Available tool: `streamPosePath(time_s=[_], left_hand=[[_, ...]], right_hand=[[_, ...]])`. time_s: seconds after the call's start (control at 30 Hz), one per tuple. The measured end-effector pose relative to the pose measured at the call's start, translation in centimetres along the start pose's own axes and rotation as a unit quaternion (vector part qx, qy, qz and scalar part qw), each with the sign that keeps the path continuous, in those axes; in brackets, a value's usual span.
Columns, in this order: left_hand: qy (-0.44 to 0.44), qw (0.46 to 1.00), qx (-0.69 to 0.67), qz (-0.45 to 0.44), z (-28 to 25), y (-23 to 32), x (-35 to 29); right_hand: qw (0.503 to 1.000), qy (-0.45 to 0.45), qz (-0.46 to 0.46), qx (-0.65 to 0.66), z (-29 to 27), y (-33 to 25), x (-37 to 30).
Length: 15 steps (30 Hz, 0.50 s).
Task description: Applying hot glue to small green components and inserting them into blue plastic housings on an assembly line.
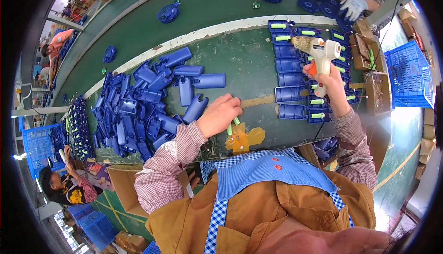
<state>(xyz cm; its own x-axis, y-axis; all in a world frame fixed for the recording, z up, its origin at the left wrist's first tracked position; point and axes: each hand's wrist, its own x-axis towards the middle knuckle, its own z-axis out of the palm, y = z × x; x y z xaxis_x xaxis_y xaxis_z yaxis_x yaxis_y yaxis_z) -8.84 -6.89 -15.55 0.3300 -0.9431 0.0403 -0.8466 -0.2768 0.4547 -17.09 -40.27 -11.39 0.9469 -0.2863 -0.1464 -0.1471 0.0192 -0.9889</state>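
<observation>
At far left a blue crate [31,139] stands off the bench, dark blue parts heaped beside it, and an open cardboard box [121,185] sits below the bench edge, its contents hidden from this angle. Left of centre lies a jumbled pile of blue cases [134,104], just left of the left hand [220,114]. That hand is narrow, fingers curled together over some green cells [230,130]; whether it grips them I cannot tell. The cells show just below its fingers, long axes running roughly up and down the frame, above a patch of yellow tape [245,139]. Well to the right, columns of laid-out cases [290,79] lie lengthwise across the frame, many with green cells beside or in them. The right hand [333,85], much the nearer to these, grips a glue gun [324,50] over them, its nozzle toward the left. Beyond, a small carton [359,46] holds more green cells, a second carton [370,85] has contents too unclear to name, and a blue basket [408,74] stands at far right.
</observation>
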Motion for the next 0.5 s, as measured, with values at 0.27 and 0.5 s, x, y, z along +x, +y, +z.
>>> streamPosePath(time_s=[0.27, 0.5], left_hand=[[-0.079, 0.988, 0.131, 0.03, -0.6, 0.8, 0.1], [-0.025, 0.991, -0.115, -0.057, -3.0, 0.4, -0.4]], right_hand=[[1.0, -0.003, -0.001, 0.011, 0.3, -0.1, -0.5], [0.999, -0.02, 0.012, -0.028, 0.0, -0.4, -0.7]])
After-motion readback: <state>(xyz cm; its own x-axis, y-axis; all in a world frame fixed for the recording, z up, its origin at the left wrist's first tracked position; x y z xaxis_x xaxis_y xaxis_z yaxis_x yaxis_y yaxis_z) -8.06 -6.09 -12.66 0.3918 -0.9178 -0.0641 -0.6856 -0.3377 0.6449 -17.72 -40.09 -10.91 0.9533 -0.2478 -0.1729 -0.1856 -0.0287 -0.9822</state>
